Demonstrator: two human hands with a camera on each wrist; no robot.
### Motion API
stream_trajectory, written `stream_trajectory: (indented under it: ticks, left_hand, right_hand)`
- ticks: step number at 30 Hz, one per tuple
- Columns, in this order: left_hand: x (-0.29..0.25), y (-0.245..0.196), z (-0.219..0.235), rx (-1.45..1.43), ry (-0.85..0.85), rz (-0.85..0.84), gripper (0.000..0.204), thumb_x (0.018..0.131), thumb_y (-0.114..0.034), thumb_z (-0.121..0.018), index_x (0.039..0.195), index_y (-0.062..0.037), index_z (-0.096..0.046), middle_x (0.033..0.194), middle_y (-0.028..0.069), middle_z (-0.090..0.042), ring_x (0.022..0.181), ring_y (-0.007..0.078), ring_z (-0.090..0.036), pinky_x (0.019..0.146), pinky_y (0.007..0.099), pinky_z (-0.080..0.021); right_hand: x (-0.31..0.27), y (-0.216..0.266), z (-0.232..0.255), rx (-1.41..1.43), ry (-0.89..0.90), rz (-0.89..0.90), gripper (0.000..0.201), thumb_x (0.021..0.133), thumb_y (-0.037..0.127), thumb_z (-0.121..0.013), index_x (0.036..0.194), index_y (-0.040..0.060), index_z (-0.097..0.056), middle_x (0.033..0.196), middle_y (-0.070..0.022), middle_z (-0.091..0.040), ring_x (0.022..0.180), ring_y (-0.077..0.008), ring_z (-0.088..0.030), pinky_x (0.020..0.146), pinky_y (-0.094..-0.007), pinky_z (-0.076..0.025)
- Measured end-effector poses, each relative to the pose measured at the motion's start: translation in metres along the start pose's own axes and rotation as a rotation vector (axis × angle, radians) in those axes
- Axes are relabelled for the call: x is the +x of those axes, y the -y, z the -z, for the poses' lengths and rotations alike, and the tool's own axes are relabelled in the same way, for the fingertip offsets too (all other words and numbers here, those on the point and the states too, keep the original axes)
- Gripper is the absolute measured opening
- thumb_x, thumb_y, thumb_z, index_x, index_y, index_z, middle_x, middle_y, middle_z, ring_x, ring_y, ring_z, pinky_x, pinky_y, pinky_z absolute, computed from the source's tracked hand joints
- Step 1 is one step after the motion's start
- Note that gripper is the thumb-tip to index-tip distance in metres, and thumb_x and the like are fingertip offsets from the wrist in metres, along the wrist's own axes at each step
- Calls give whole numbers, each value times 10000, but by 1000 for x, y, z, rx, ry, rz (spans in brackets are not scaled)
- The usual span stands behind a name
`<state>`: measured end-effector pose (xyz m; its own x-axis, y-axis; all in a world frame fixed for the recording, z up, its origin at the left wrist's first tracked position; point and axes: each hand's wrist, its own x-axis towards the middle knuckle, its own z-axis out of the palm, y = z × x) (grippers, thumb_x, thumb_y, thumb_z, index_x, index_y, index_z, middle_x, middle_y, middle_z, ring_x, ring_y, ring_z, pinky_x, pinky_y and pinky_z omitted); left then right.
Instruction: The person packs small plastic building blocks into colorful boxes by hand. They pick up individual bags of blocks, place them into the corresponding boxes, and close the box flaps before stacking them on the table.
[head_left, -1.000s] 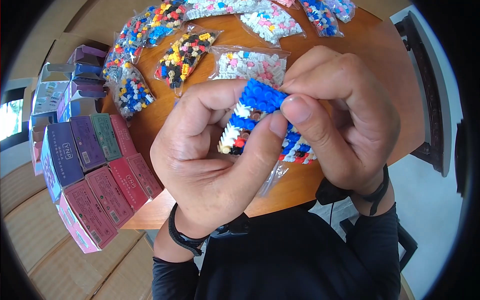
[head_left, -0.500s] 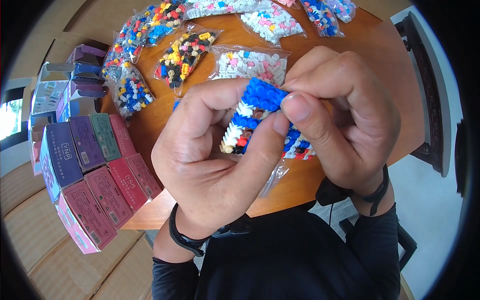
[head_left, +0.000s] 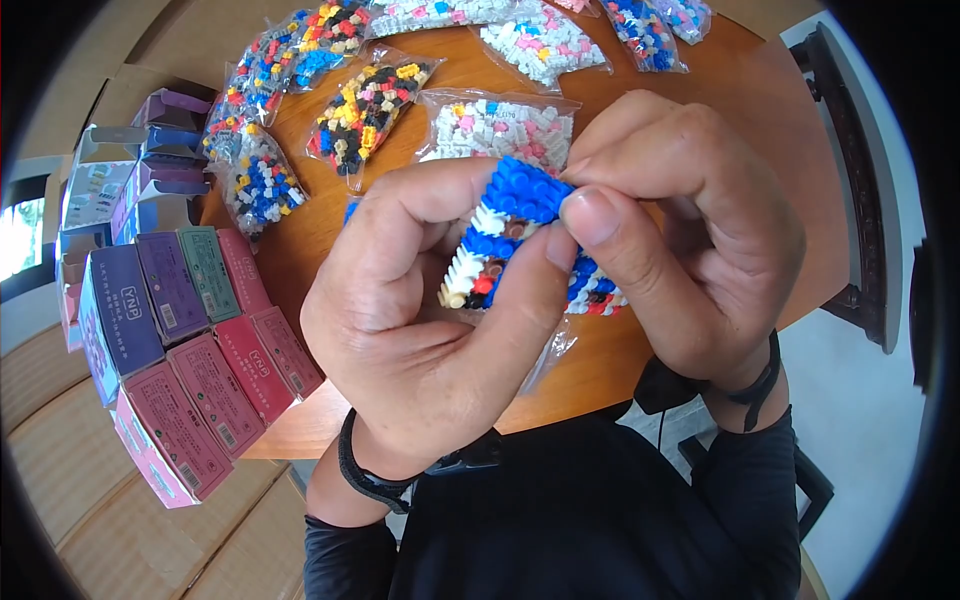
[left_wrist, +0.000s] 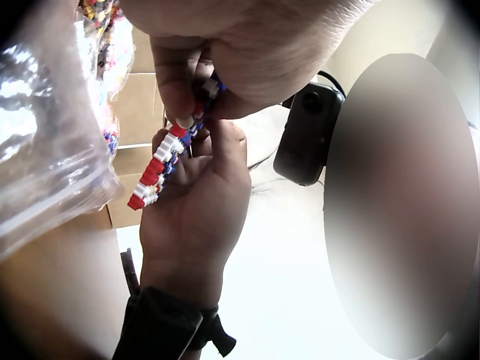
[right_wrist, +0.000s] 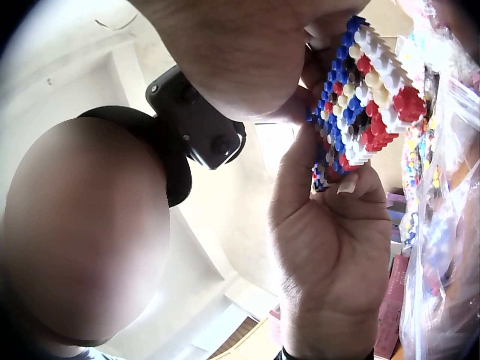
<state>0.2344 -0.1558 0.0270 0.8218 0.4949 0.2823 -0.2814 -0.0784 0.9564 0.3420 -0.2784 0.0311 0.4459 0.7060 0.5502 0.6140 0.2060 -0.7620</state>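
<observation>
A brick-built model of small studded blocks (head_left: 525, 192), blue, white, brown, red and cream, is held up over the table. My left hand (head_left: 430, 310) grips it from the left, thumb across its face and forefinger behind. At the model's blue upper right edge, the thumb and forefinger of my right hand (head_left: 700, 235) pinch it. The right wrist view shows the model (right_wrist: 352, 109) slanting between both hands, with blue studs along one edge and white and red along another. Seen edge-on in the left wrist view, the model (left_wrist: 161, 163) is a thin slab.
Clear bags of loose blocks (head_left: 372, 112) lie across the back of the wooden table (head_left: 790, 140). One bag of white and pink blocks (head_left: 500, 130) sits just behind the hands. Pink, purple and green boxes (head_left: 190, 400) stand at the left edge, with opened boxes (head_left: 165, 165) behind.
The model and both hands have shifted only very slightly. Each hand keeps its hold.
</observation>
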Motion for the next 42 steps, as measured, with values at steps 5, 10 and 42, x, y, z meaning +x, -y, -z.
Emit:
stream_trajectory:
  ticks: [5,10,42]
  left_hand:
    - [1,1,2,53,14,-48,226,805,25,-684,1001,28,-572,865,52,-649,750,66,-591,692,189,-475]
    - [0,1,1,77,6,-41,224,807,35,-677,1004,28,-572,866,54,-649,761,66,-591,706,195,-479]
    - [-5,2,-3,35,-45,-32,198,822,31,-665,996,23,-569,856,57,-652,707,61,-593,658,184,-481]
  right_hand:
    - [0,1,-4,56,-29,-25,41,868,-50,-557,904,-38,-542,824,-132,-569,670,-112,-551,592,-208,-417]
    - [-1,-2,-5,66,-31,-19,35,873,-46,-557,903,-37,-540,823,-132,-567,667,-109,-547,591,-205,-418]
    - [-1,2,-2,2,-1,-34,36,870,-40,-548,906,-47,-553,849,-157,-585,652,-98,-542,597,-205,-434]
